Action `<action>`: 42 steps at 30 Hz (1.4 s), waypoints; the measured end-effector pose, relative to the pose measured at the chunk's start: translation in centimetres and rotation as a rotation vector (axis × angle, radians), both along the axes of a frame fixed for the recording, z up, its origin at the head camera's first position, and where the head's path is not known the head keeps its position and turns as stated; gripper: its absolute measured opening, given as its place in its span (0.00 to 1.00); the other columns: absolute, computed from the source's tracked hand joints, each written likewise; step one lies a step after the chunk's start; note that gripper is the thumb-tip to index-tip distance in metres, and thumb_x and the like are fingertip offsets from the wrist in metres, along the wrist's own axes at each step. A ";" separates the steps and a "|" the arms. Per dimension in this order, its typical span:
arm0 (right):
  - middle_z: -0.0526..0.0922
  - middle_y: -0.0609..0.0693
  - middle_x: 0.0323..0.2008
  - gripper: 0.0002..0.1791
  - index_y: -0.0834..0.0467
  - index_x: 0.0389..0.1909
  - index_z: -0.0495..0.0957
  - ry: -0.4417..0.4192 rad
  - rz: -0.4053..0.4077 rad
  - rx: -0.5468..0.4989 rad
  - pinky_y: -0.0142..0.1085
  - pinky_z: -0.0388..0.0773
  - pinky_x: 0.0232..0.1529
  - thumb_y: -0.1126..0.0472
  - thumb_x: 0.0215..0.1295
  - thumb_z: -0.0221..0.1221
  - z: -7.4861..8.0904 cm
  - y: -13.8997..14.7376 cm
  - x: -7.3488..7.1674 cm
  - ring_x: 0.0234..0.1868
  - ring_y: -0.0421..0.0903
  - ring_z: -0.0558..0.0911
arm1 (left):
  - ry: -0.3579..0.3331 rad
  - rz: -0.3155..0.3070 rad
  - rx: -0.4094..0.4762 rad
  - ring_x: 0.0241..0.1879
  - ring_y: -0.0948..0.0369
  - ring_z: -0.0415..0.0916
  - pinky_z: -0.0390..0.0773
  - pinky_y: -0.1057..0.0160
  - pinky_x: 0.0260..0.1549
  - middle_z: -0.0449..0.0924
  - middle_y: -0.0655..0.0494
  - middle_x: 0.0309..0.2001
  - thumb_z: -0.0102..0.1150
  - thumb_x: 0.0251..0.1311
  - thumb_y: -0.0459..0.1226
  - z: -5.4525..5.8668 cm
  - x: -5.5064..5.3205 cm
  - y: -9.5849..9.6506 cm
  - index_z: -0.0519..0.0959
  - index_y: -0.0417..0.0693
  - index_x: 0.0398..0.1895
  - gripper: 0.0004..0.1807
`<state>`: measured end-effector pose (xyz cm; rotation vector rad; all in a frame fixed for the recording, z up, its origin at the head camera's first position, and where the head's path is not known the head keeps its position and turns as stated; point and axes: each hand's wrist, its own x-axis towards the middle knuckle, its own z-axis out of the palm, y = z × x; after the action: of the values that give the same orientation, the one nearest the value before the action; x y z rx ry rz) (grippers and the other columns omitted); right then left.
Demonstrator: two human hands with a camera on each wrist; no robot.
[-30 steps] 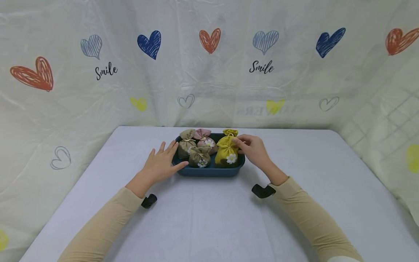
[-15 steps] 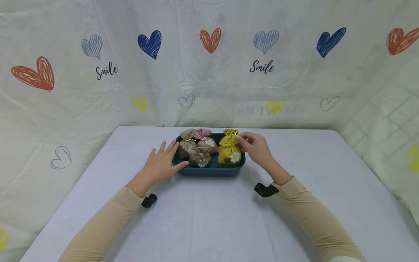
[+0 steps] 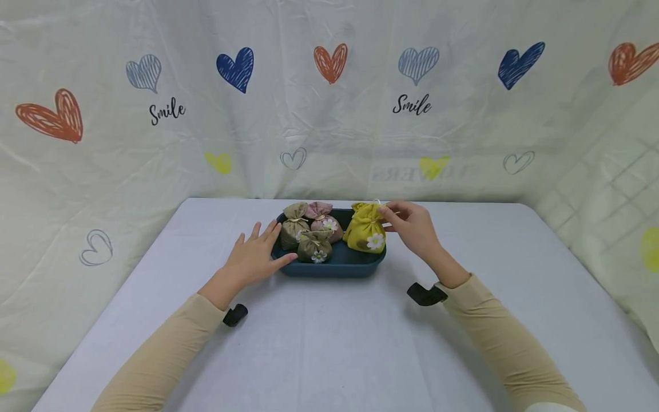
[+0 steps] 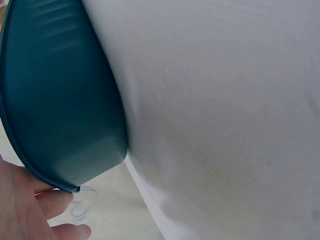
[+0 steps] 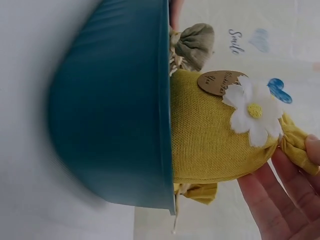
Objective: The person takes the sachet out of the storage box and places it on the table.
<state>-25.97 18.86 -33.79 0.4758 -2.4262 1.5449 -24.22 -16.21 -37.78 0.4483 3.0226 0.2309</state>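
Note:
My right hand point(image 3: 414, 229) pinches the gathered neck of a yellow drawstring pouch point(image 5: 215, 135). A white cloth daisy and a brown oval tag decorate this pouch, whose lower part is inside the right end of a dark teal plastic tub point(image 3: 329, 270). Part of a second yellow pouch point(image 5: 202, 192) shows beside it in the right wrist view. My left hand point(image 3: 247, 260), fingers spread, rests against the tub's left end. Inside, near that hand, sit a beige pouch point(image 3: 294, 226), a pink pouch point(image 3: 325, 224) and a smaller olive-brown pouch point(image 3: 314, 249).
A white-covered table point(image 3: 329, 343) carries the tub near its far edge. Behind it hangs a pale curtain point(image 3: 350, 126) printed with hearts and "Smile". Black wrist cameras, the left one point(image 3: 235, 315) and the right one point(image 3: 426, 294), stick out from the beige sleeves.
My right hand has moved rightward and slightly up, raising the yellow pouch toward the tub's right end, so it now covers most of the yellow pouch behind. My left hand has stayed in place.

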 end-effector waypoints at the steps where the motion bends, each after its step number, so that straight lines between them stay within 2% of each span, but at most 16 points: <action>1: 0.87 0.64 0.41 0.16 0.71 0.46 0.83 0.000 0.001 -0.006 0.38 0.86 0.39 0.58 0.76 0.61 0.1 0.1 0.0 0.43 0.56 0.89 | -0.001 0.000 0.001 0.79 0.39 0.37 0.42 0.30 0.71 0.42 0.49 0.83 0.41 0.67 0.73 0.0 0.0 0.0 0.46 0.46 0.84 0.55; 7: 0.86 0.66 0.42 0.17 0.71 0.47 0.84 0.014 -0.008 -0.045 0.41 0.86 0.41 0.58 0.76 0.61 0.8 0.5 0.1 0.38 0.37 0.87 | -0.004 -0.001 -0.002 0.79 0.39 0.38 0.42 0.30 0.71 0.42 0.49 0.83 0.41 0.68 0.73 0.1 0.0 0.0 0.46 0.45 0.84 0.55; 10: 0.86 0.66 0.42 0.17 0.72 0.46 0.84 0.023 -0.018 -0.060 0.38 0.86 0.40 0.58 0.75 0.62 1.2 0.7 0.2 0.36 0.32 0.86 | -0.007 -0.002 -0.003 0.79 0.39 0.37 0.42 0.30 0.71 0.42 0.48 0.83 0.41 0.68 0.73 0.1 -0.1 0.0 0.46 0.45 0.84 0.55; 14: 0.86 0.65 0.42 0.17 0.72 0.46 0.84 0.031 -0.035 -0.064 0.32 0.85 0.38 0.59 0.75 0.62 1.4 1.2 0.3 0.36 0.31 0.86 | -0.008 0.001 -0.004 0.79 0.39 0.37 0.43 0.30 0.71 0.42 0.49 0.83 0.42 0.68 0.72 0.2 0.0 0.0 0.46 0.46 0.84 0.54; 26: 0.85 0.65 0.44 0.20 0.73 0.47 0.83 0.036 -0.064 -0.034 0.30 0.85 0.38 0.56 0.76 0.61 1.9 2.8 0.0 0.37 0.30 0.85 | -0.009 0.002 0.000 0.79 0.39 0.38 0.42 0.31 0.71 0.42 0.49 0.83 0.44 0.69 0.70 0.6 0.2 0.1 0.46 0.46 0.84 0.54; 38: 0.84 0.66 0.45 0.20 0.73 0.49 0.81 0.044 -0.101 0.012 0.26 0.83 0.40 0.57 0.78 0.58 2.1 4.6 0.1 0.38 0.27 0.83 | 0.004 -0.001 0.003 0.79 0.38 0.39 0.44 0.30 0.71 0.43 0.48 0.82 0.45 0.69 0.70 0.7 0.3 0.1 0.47 0.45 0.84 0.53; 42: 0.84 0.58 0.43 0.20 0.74 0.49 0.81 0.054 -0.114 -0.001 0.25 0.82 0.40 0.57 0.78 0.58 1.7 5.3 0.1 0.39 0.28 0.83 | 0.003 0.001 0.000 0.79 0.38 0.39 0.44 0.30 0.71 0.43 0.48 0.82 0.45 0.69 0.70 0.6 0.3 0.1 0.47 0.45 0.84 0.53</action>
<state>-25.91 24.18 -32.09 0.3670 -2.3679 1.4678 -23.97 -16.11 -37.15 0.4474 3.0259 0.2298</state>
